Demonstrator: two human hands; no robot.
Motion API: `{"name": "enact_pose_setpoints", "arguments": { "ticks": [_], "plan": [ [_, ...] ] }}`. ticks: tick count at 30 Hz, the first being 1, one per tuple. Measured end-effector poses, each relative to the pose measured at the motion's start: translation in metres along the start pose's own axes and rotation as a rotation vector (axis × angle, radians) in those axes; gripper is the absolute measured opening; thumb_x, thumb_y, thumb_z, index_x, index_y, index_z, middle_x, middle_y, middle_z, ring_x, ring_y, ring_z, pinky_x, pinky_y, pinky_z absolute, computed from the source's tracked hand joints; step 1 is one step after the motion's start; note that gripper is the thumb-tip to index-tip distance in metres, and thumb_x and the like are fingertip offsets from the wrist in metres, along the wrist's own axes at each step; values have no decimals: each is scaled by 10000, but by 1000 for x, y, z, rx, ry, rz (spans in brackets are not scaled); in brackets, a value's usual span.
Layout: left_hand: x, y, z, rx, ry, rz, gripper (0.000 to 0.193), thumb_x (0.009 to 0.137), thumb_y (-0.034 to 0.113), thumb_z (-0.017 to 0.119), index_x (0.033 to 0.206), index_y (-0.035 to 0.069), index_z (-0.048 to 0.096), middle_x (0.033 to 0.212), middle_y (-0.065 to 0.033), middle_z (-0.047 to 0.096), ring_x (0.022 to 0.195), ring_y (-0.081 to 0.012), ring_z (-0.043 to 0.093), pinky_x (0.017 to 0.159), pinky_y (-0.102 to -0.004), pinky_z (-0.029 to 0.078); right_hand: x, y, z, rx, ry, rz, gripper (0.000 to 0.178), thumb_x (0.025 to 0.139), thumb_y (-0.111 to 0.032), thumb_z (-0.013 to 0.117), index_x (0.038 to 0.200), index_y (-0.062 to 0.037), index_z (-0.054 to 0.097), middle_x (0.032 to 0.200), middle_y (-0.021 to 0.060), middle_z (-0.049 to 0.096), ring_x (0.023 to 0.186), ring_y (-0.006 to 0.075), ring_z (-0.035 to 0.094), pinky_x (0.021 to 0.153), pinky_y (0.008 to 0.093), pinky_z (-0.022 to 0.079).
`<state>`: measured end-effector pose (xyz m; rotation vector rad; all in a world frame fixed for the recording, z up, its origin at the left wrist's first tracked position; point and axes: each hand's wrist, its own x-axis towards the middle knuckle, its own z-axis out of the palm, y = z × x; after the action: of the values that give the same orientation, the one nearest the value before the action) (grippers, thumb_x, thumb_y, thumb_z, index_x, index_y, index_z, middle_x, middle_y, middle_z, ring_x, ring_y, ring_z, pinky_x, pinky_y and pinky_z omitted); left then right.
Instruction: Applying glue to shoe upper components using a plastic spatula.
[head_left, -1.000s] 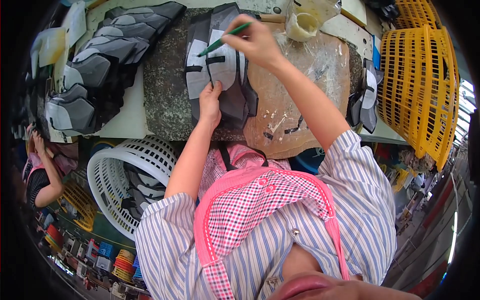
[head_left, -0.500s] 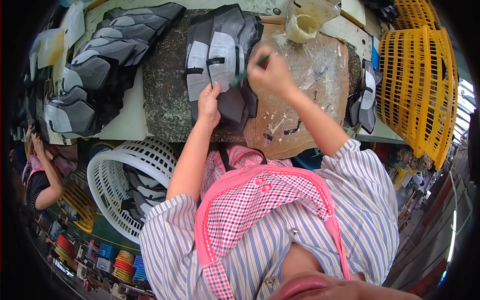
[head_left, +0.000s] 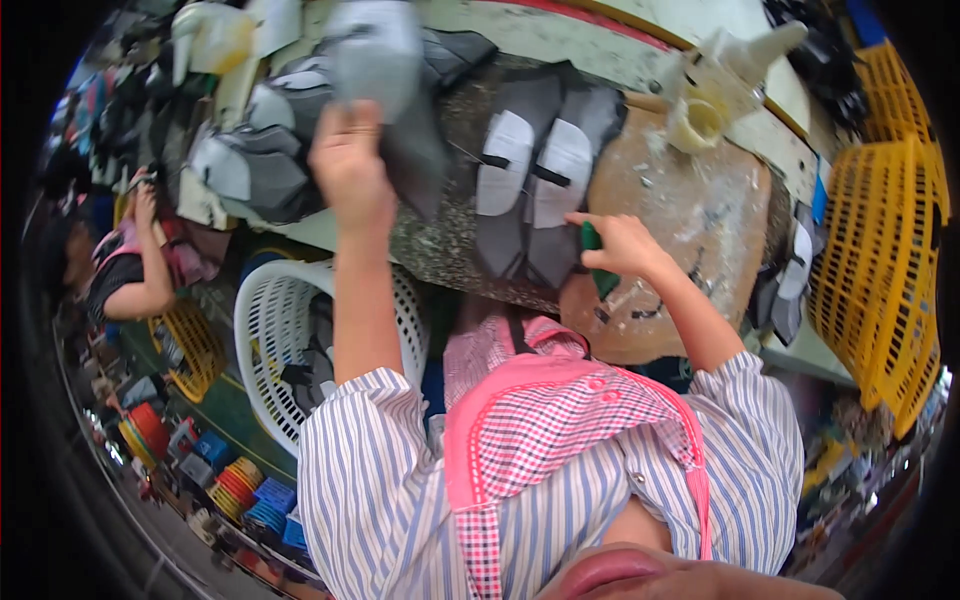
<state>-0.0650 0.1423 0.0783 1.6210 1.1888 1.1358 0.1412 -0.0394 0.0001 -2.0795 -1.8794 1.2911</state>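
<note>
My left hand (head_left: 355,170), smeared by motion, grips the lower end of a grey cut fabric piece (head_left: 375,65) with a pale patch, raised over the piles at the left. My right hand (head_left: 630,245) is closed around a green-handled tool (head_left: 600,262); its working end is hidden. The right forefinger stretches onto the edge of a stack of grey fabric pieces (head_left: 555,215) lying on the speckled work surface. White patches with short black strips show on two pieces there.
A glue-stained brown board (head_left: 690,240) lies right of the stack, a translucent glue container (head_left: 705,100) behind it. More grey pieces pile up at the left (head_left: 270,165). A white basket (head_left: 265,390) stands below the table edge; yellow baskets (head_left: 870,270) are at the right. A co-worker's arm (head_left: 145,275) shows far left.
My left hand has left the stack and swung up and left with a grey piece. My right hand has lowered to the stack's right edge, still holding the green tool. The view has shifted.
</note>
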Motion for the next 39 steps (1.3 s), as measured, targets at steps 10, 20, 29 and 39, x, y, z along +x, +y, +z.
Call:
{"name": "enact_pose_setpoints", "arguments": {
  "ticks": [10,20,29,39],
  "plan": [
    [35,-96,-144,337,693,17,384,808,158,452,1115,-48,350,1044,-162,470,928,-242,467,824,-310,340,-21,13,-33,1077,264,-29,339,652,-123,552,982,-74,498,633,25,503,484,95,489,396,195,402],
    [-117,-42,37,444,-519,92,316,766,154,519,1059,47,470,884,-127,543,772,-244,532,706,-312,411,16,138,-70,-17,1528,36,162,674,-187,604,835,-185,616,625,46,585,502,109,512,445,243,375],
    [-120,-70,109,546,-408,3,393,749,201,536,1043,-36,430,910,-151,444,861,-295,429,772,-359,338,-48,139,-94,553,1161,13,108,739,-74,550,823,-50,613,738,43,605,621,108,539,573,213,418],
    [-110,-67,114,330,-405,-289,368,676,197,622,941,-11,473,868,-111,476,789,-233,481,714,-290,384,42,56,-32,807,978,-119,114,731,-100,575,836,-88,616,741,35,597,632,104,529,556,213,415]
  ]
}}
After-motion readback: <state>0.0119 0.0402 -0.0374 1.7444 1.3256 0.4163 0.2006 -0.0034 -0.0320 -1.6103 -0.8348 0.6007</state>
